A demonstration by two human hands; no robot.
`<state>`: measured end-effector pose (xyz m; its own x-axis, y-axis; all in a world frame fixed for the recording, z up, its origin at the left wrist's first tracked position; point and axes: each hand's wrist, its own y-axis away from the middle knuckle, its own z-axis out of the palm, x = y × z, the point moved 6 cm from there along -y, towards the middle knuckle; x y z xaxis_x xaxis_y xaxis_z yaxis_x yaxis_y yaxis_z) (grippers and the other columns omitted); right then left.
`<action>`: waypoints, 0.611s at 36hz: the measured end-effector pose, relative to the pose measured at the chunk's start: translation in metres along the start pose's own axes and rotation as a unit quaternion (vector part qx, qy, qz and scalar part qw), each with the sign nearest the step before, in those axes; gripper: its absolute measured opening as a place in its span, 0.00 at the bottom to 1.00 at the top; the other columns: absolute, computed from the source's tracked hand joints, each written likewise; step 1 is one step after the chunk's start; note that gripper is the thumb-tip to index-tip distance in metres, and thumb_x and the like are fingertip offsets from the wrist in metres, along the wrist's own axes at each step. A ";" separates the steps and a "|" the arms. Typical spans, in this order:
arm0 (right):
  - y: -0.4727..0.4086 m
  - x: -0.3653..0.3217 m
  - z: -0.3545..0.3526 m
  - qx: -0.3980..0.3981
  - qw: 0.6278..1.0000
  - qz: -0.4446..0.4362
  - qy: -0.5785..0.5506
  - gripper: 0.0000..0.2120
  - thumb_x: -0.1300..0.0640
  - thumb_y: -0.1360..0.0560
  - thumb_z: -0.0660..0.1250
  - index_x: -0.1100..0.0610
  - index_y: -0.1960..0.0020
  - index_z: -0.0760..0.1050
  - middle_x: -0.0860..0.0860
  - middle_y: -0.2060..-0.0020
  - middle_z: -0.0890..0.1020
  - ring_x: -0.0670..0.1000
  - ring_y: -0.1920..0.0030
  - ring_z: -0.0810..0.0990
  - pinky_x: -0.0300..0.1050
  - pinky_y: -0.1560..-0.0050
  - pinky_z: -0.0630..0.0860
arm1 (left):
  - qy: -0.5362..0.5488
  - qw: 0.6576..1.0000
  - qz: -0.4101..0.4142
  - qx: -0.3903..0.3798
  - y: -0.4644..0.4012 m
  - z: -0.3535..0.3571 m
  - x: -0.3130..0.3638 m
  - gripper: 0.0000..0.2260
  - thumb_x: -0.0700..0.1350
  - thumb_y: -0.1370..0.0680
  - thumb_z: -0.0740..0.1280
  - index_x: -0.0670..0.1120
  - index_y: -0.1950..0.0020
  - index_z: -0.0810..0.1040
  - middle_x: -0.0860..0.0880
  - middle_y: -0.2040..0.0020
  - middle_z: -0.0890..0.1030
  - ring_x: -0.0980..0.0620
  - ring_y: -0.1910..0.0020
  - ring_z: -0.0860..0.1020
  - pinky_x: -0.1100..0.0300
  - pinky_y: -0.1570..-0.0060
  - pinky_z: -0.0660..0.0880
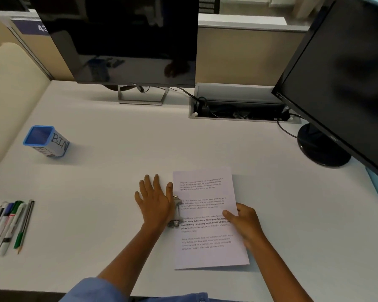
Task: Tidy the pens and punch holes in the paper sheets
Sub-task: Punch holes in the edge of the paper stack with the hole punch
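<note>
- Blue sleeves [96,289] fill the bottom edge, closest to the lens, with two bare forearms reaching out from them over the white desk [118,149].
- Far left, near the desk's front edge: a bunch of pens [8,225] lying side by side, touching one another, tips pointing roughly toward the person. Perhaps seven or eight in all, though the blur there makes the count unsure; a green one and a pencil lie on the right of the bunch.
- Behind them, well apart: one blue mesh pen holder [44,141] labelled "BIN" on two faces, upright; what shows of its inside holds nothing.
- Middle: the left hand [154,200] lies flat, fingers straight and spread, palm pressing down on one metal hole punch [176,211].
- Just right of it: printed paper sheets [207,216], four blocks of text showing; the left edge sits in the punch. How many sheets lie in the stack cannot be told.
- The right hand [243,223] holds the paper's right edge, thumb on top, fingers under it.
- Back of the desk: a dark Dell monitor [127,40] at left, an open cable tray [238,110] holding plugs and cords, and a second dark monitor [347,73] at right, two monitors in all.
</note>
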<state>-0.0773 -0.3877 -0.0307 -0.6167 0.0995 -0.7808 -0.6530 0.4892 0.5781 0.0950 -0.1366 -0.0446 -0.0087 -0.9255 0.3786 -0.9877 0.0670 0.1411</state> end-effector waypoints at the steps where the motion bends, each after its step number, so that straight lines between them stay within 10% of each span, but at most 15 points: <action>1: 0.000 0.000 0.001 -0.001 1.000 0.000 0.001 0.08 0.59 0.22 0.74 0.49 0.45 0.84 0.43 0.52 0.88 0.45 0.56 0.88 0.40 0.58 0.84 | 0.003 1.000 0.000 0.001 0.000 0.000 0.000 0.30 0.63 0.14 0.50 0.49 0.17 0.61 0.43 0.15 0.59 0.41 0.16 0.55 0.35 0.20 0.55; 22: -0.001 -0.001 -0.003 -0.003 1.000 0.013 -0.014 0.08 0.57 0.22 0.75 0.49 0.43 0.84 0.45 0.50 0.89 0.47 0.55 0.89 0.44 0.56 0.86 | -0.012 1.000 0.006 -0.001 0.001 -0.002 0.001 0.29 0.62 0.14 0.51 0.49 0.17 0.63 0.43 0.16 0.60 0.41 0.16 0.56 0.35 0.20 0.56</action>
<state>-0.0775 -0.3904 -0.0297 -0.6214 0.1375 -0.7714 -0.6390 0.4808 0.6004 0.0942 -0.1368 -0.0420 -0.0247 -0.9333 0.3582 -0.9871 0.0795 0.1390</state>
